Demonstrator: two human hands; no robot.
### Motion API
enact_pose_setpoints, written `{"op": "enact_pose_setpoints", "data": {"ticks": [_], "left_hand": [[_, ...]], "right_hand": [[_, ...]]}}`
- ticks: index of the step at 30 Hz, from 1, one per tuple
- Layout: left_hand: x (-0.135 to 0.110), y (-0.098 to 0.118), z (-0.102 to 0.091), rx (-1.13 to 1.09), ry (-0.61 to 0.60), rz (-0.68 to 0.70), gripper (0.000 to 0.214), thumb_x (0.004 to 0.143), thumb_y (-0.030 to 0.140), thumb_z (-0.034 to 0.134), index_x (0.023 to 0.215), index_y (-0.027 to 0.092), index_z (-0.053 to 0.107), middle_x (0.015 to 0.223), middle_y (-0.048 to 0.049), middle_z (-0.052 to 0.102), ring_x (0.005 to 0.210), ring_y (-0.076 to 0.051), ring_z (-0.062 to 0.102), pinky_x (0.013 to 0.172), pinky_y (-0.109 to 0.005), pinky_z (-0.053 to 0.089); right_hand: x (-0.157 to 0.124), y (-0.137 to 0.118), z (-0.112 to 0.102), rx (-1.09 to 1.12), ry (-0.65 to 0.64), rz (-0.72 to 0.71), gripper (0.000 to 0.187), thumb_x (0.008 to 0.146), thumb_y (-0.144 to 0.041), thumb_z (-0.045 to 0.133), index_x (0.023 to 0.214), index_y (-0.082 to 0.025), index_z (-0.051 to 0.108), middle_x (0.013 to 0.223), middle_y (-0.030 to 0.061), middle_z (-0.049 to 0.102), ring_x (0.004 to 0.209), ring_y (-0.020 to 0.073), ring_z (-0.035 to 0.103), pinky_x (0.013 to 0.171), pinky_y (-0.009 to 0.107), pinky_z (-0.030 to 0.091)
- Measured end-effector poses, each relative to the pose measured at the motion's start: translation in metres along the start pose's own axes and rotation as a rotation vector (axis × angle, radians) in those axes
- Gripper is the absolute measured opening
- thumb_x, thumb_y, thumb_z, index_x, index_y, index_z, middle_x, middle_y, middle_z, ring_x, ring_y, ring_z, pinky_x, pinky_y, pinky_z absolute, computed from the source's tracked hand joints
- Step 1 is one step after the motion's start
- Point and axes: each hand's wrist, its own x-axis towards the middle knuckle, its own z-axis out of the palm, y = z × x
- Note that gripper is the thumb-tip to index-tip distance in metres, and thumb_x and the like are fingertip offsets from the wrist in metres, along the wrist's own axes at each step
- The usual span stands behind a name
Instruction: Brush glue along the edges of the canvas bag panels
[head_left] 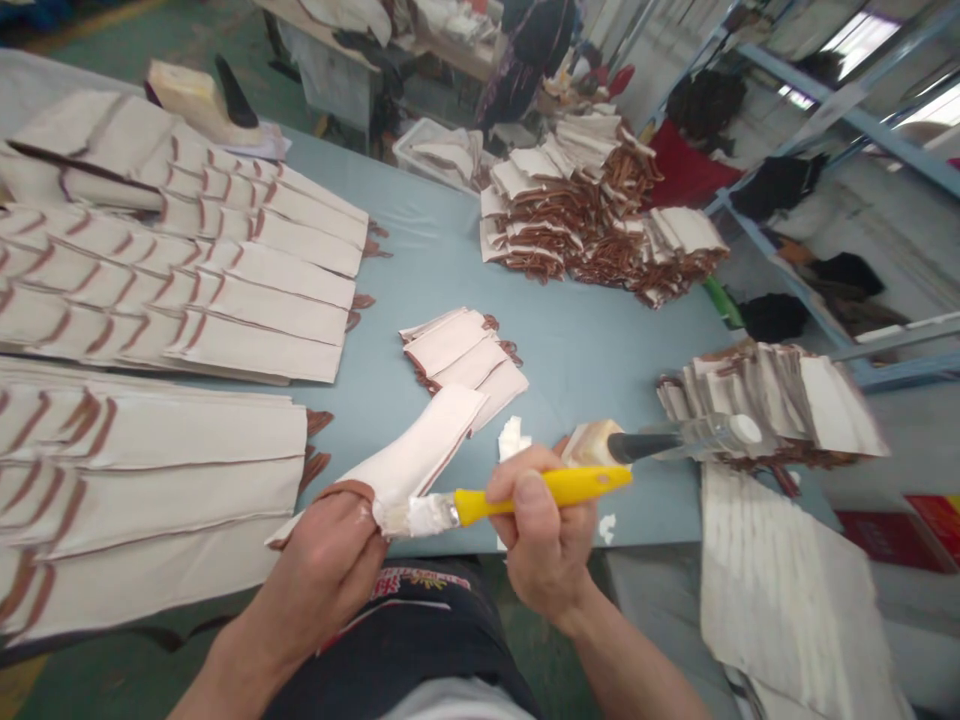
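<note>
In my right hand (544, 530) is a paintbrush (562, 488) with a yellow handle, gripped between thumb and fingers. Its bristles, coated in white paste, touch the brown-edged end of a pale fabric piece (420, 445). My left hand (330, 550) is closed around that end of the piece, whose far end rests on a small stack of similar pieces (469, 360). Beyond my right hand lie a white lump of paste (512, 438) and a cream-coloured block-like object (592, 443) with a dark handle-like part.
Overlapping rows of pale pieces with brown edges (262, 340) cover the table's left side. Bundled piles (562, 200) stand at the back right, with another bundle (780, 400) at the right edge. A white bin (435, 155), a person (529, 60) and blue shelving (847, 100) are beyond.
</note>
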Motion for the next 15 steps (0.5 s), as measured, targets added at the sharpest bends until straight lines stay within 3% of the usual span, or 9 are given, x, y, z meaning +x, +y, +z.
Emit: {"op": "enact_pose_setpoints", "data": {"ticks": [3,6,10,15], "left_hand": [[-0.008,-0.004,0.004,0.094,-0.026,0.036,0.030,0.095,-0.001,0.052,0.085,0.026,0.059,0.072,-0.0016,0.067,0.065,-0.022,0.065,0.062,-0.034,0.050],[-0.012,-0.006,0.005,0.117,-0.040,0.041,0.033,0.097,-0.001,0.051,0.078,0.026,0.056,0.068,-0.0011,0.064,0.062,-0.022,0.062,0.061,-0.035,0.047],[-0.010,-0.005,0.005,0.114,-0.050,0.031,0.035,0.099,-0.001,0.049,0.077,0.026,0.054,0.068,-0.0004,0.063,0.062,-0.020,0.061,0.061,-0.034,0.047],[-0.007,-0.005,0.008,0.081,-0.044,0.030,0.033,0.100,-0.001,0.048,0.081,0.025,0.054,0.069,-0.0006,0.063,0.063,-0.020,0.061,0.062,-0.033,0.047]], "right_hand": [[0.014,0.008,-0.001,-0.034,-0.016,0.167,0.049,0.113,-0.050,0.050,0.078,-0.020,0.067,0.055,-0.0073,0.046,0.041,0.0087,0.038,0.039,0.022,0.033],[0.023,0.014,-0.007,-0.143,0.001,0.167,0.051,0.113,-0.049,0.050,0.076,-0.020,0.067,0.058,-0.0044,0.051,0.047,0.0101,0.046,0.043,0.022,0.037],[0.020,0.001,-0.010,-0.307,0.054,-0.004,0.040,0.113,-0.038,0.050,0.083,-0.021,0.069,0.066,-0.0020,0.064,0.047,0.0101,0.052,0.044,0.023,0.039],[0.008,-0.032,0.006,-0.463,-0.053,-0.261,0.033,0.113,-0.026,0.047,0.085,-0.024,0.065,0.067,-0.0025,0.072,0.051,0.0120,0.065,0.050,0.024,0.051]]}}
